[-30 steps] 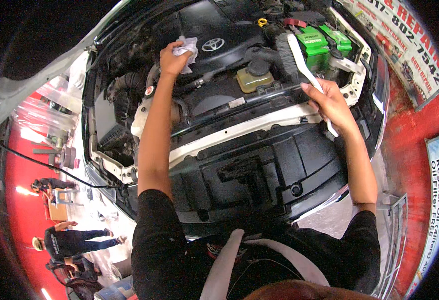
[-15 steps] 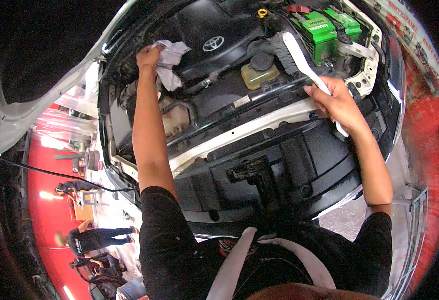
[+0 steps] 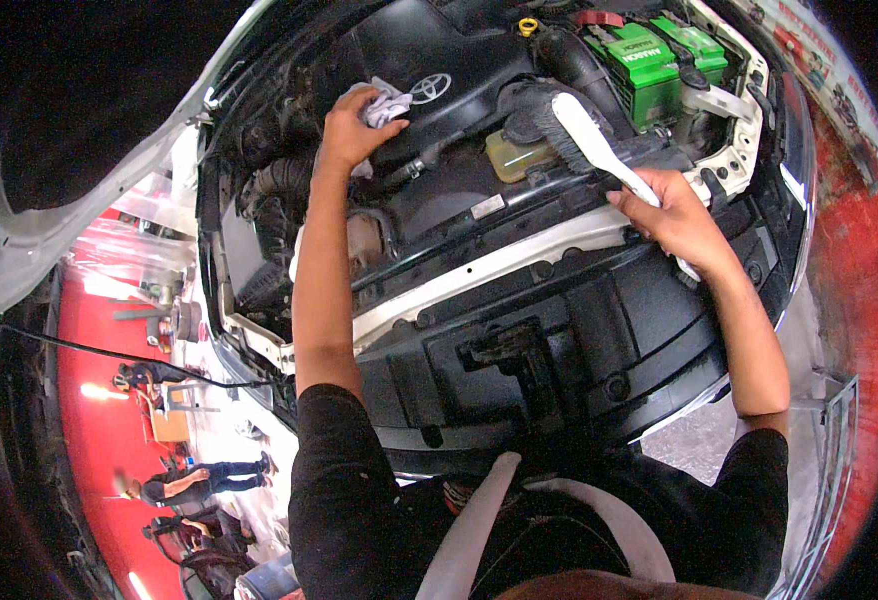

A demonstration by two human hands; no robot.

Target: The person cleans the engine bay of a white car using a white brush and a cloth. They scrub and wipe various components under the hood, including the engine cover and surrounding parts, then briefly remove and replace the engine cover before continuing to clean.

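A crumpled whitish cloth (image 3: pixel 389 104) is bunched in my left hand (image 3: pixel 352 130), its fingers curled round it over the black engine cover (image 3: pixel 414 45). The cloth lies beside the silver emblem, and part of it hangs below my palm. My right hand (image 3: pixel 671 222) grips a white-handled scrub brush (image 3: pixel 591 140) with dark bristles, its head tilted up and to the left. That brush head hovers in front of a yellowish fluid reservoir (image 3: pixel 512 158) and hides part of it. The white front crossmember (image 3: pixel 469 268) runs below both hands.
A green battery (image 3: pixel 644 85) sits at the far right of the engine bay. Black plastic trim (image 3: pixel 559 350) spans the near side. The raised hood (image 3: pixel 89 200) edges the left. People (image 3: pixel 194 485) stand in the workshop at lower left, and a metal rack (image 3: pixel 829 470) is at right.
My left hand has moved right across the engine cover with the cloth, which is now more bunched up. The brush in my right hand has shifted slightly down and left.
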